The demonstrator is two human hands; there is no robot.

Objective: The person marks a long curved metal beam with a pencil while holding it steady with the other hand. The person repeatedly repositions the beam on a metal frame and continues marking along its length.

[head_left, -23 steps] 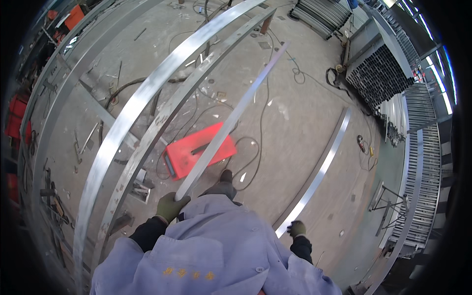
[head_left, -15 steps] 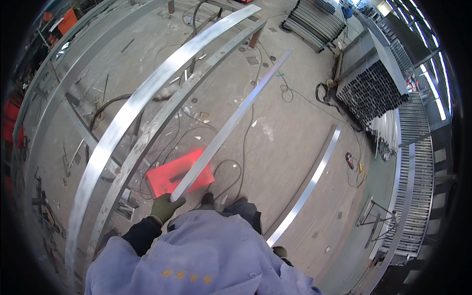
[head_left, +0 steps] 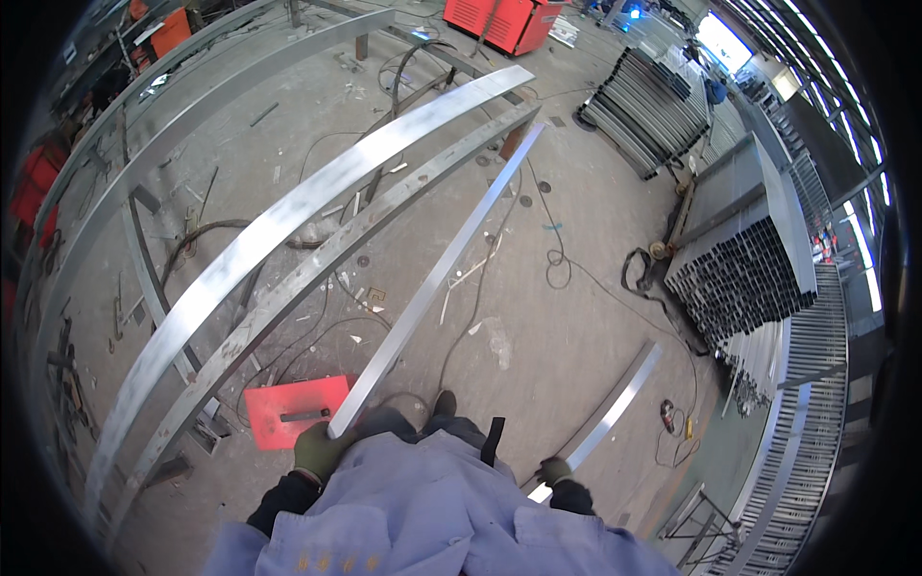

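My left hand (head_left: 317,455), in an olive work glove, is closed round the near end of a long flat metal bar (head_left: 444,264). That bar slants up and away from me, its far end close to the end of the steel frame. At my right side my right hand (head_left: 554,470), gloved the same, is closed on a shorter-looking shiny metal bar (head_left: 613,408) that points away to the right. Part of this bar's near end is hidden behind the glove. A red flat box with a dark handle (head_left: 288,415) lies on the floor beside my left hand.
On the left stands a steel frame (head_left: 317,259) with a wide bright strip (head_left: 259,230) along it. Stacked tubes (head_left: 744,274) and a bundle of bars (head_left: 643,110) are at the right. Cables (head_left: 615,293) and a power tool (head_left: 667,413) lie on the floor. A red cabinet (head_left: 499,24) stands far off.
My right hand has come further into view beside the right-hand bar. My view has shifted, and the left-hand bar's far end now lies nearer the frame's end.
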